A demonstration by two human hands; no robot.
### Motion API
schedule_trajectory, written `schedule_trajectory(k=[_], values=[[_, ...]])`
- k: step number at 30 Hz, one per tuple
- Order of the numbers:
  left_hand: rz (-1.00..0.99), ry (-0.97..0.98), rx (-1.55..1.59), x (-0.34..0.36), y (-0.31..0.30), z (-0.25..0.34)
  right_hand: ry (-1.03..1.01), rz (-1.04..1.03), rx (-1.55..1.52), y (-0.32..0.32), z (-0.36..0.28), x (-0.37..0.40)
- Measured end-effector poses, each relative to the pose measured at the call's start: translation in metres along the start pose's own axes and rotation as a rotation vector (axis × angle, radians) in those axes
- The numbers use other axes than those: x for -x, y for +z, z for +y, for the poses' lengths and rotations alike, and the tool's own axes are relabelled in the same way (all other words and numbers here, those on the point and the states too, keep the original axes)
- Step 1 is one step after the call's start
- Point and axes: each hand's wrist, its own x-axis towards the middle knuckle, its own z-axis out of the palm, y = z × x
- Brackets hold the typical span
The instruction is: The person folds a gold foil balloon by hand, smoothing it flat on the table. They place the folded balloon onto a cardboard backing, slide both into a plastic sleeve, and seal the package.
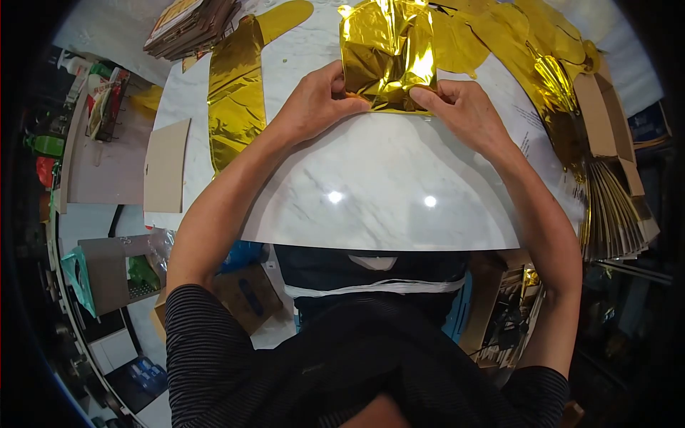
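A shiny gold foil balloon (389,60), flat and creased, lies on the white marbled table (385,178) at the far middle. My left hand (320,101) pinches its near left corner between thumb and fingers. At the near right corner, my right hand (464,107) grips the foil, with the thumb on top. The near edge runs roughly straight between both hands. Its far end goes out of view at the top.
Another flat gold foil balloon (237,93) lies to the left. More gold foil (524,32) is heaped at the right, by an opened cardboard box (596,114) and a fanned stack of card sleeves (617,214). Stacked cardboard (191,27) stands at the back left; a beige card (167,167) lies nearer.
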Motion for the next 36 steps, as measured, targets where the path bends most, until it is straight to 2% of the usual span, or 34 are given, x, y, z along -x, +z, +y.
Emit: schedule_trajectory(k=[2, 4, 9, 17, 21, 24, 26, 29, 36], values=[[0.006, -0.002, 0.002, -0.001, -0.001, 0.001, -0.007, 0.055, 0.115, 0.001, 0.005, -0.003], [-0.050, -0.103, -0.155, -0.001, -0.004, 0.006, -0.007, 0.066, 0.105, 0.002, 0.003, 0.001], [-0.031, -0.064, -0.112, 0.001, -0.003, 0.013, 0.021, 0.096, 0.172, 0.006, 0.000, 0.005], [-0.009, -0.070, -0.119, 0.004, -0.002, 0.015, 0.026, 0.004, 0.223, -0.002, -0.003, 0.006], [0.007, -0.057, -0.082, 0.002, 0.001, 0.011, 0.022, 0.046, 0.268, -0.001, -0.010, 0.009], [0.020, -0.058, -0.095, 0.003, 0.001, 0.013, 0.042, 0.008, 0.240, -0.004, -0.008, 0.008], [0.024, -0.060, -0.088, 0.004, 0.001, 0.014, -0.013, 0.000, 0.152, -0.004, 0.000, 0.007], [0.016, -0.068, -0.112, 0.003, 0.001, 0.012, 0.047, -0.033, 0.229, -0.006, -0.002, 0.004], [0.037, -0.053, -0.092, 0.002, 0.004, 0.009, 0.074, -0.087, 0.179, -0.009, 0.004, -0.004]])
